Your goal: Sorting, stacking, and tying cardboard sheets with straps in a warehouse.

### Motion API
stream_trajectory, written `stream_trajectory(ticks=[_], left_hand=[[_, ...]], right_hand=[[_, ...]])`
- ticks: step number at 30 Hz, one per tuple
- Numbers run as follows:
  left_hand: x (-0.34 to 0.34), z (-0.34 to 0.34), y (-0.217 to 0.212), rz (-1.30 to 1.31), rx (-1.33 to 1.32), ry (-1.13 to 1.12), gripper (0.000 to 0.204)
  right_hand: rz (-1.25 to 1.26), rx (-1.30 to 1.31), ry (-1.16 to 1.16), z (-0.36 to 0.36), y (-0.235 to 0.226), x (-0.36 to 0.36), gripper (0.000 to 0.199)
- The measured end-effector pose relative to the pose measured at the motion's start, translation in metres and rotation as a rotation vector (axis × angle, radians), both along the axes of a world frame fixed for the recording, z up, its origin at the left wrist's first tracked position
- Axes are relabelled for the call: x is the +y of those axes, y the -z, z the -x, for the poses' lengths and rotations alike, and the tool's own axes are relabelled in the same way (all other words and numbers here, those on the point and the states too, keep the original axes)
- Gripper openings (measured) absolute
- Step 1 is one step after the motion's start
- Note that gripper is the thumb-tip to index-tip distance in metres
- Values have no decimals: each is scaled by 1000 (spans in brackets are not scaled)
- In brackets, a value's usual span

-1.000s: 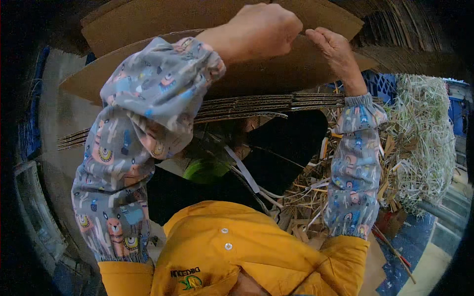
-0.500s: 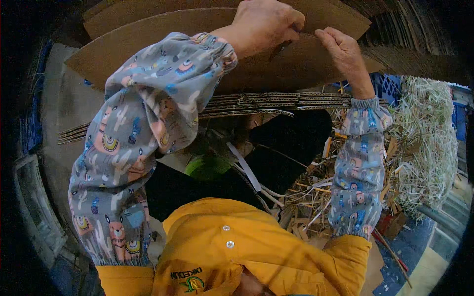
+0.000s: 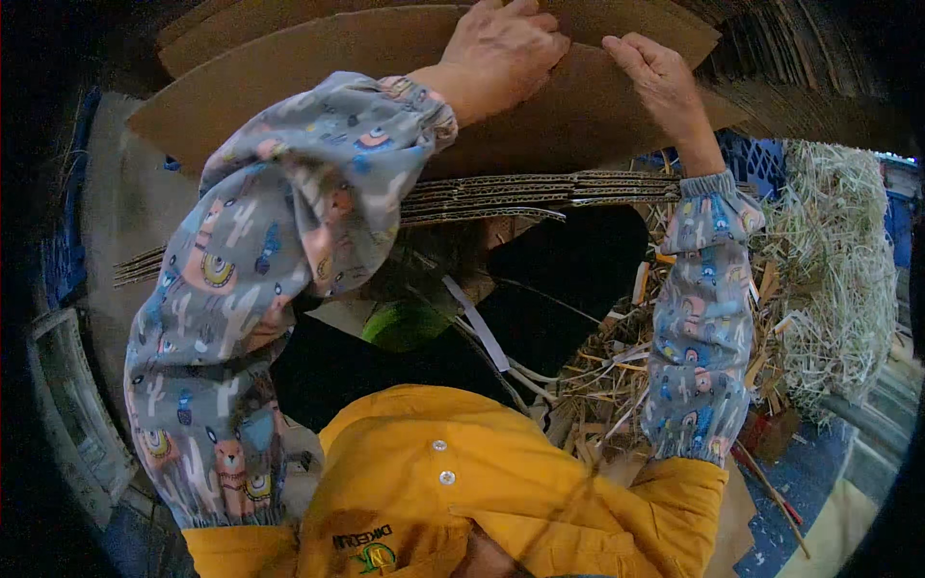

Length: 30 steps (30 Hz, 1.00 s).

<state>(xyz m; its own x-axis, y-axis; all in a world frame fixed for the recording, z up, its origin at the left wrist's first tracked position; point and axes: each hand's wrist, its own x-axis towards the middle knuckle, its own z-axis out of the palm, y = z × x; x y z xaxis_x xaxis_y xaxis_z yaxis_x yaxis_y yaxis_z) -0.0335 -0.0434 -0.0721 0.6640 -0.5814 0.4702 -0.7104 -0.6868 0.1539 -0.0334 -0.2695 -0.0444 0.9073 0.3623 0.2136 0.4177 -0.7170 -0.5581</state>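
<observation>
Right hand (image 3: 660, 82) curls closed on the far edge of a cardboard sheet (image 3: 289, 101), which lies before the person, plain brown, its outline bowed in this view. Left hand (image 3: 506, 58) bends over that sheet; whether it grips cannot be told. Layered, wavy-cored cardboard edges (image 3: 501, 198) show nearer the body.

One left hand (image 3: 506, 56) and one right hand (image 3: 665, 85) are showing, two in all. Two patterned sleeves (image 3: 226, 299) and two white buttons (image 3: 446, 478) are appearing. At least two broad cardboard sheets (image 3: 289, 67) are overlapping (the edge-on cardboard layers (image 3: 491, 196) are packing too tightly to count). One green object (image 3: 403, 328) is showing.
</observation>
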Motion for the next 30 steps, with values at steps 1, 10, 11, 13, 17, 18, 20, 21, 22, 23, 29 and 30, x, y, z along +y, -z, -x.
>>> stream_trajectory(ticks=[1,10,11,13,17,18,20,21,22,23,29,30], left_hand=[[-5,1,2,-46,-65,-19,10],[-11,1,16,-201,-69,-58,15],[-10,2,13,-200,-61,-20,17],[0,6,2,-205,-42,49,21],[8,0,-62,-118,686,437,39],[17,4,-66,-43,743,458,34],[45,19,-74,53,901,488,33],[58,29,-81,63,1000,513,31],[65,38,-81,63,995,533,31],[78,49,-81,13,993,497,30],[109,66,-48,100,1169,286,27],[109,65,-47,98,1184,292,27]], right_hand=[[6,0,1,0,1,-5,32],[-47,-65,-4,3,3,0,39],[-59,-98,-9,1,4,-2,38],[-31,-42,0,0,0,3,33],[-40,54,35,-2,3,-32,22],[-52,47,26,2,-3,-21,22],[-27,-278,-20,23,-22,13,18],[-31,-280,-24,37,-30,13,18],[-73,-222,-10,56,-40,6,18],[-145,-152,-16,69,-42,4,19],[88,-208,13,145,-23,4,19],[89,-208,13,150,-21,5,19]])
